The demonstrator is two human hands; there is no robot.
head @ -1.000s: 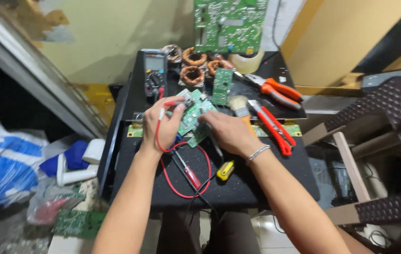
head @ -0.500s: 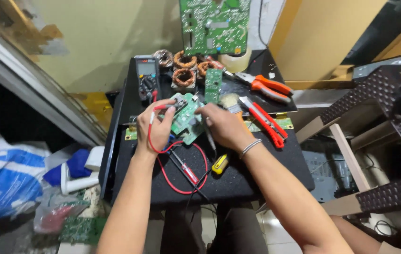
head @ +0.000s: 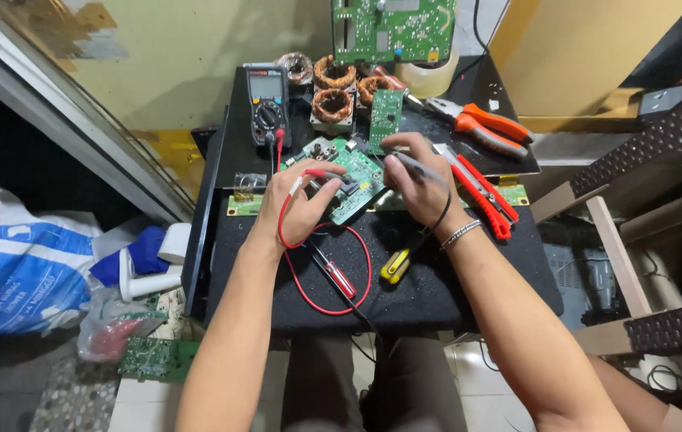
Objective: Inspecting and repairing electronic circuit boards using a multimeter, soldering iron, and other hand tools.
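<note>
The left hand (head: 302,204) has its fingers closed around a red probe (head: 326,174), tip pointing right and a little far onto the green board (head: 349,178). The right hand (head: 417,178) pinches a dark probe (head: 414,165) narrowly between thumb and forefinger; it slants from far right down toward the left, though where its tip meets the board I cannot tell. The board lies between the two hands — touching the left fingers, just beside the right — with its long axis running diagonally from near right to far left, tilted up off the black tabletop (head: 437,280). A red lead (head: 309,280) loops near the wrists. Farther out sits a meter (head: 267,100), with copper coils (head: 333,104) to its right, and red cutters (head: 481,188) beside the right hand.
</note>
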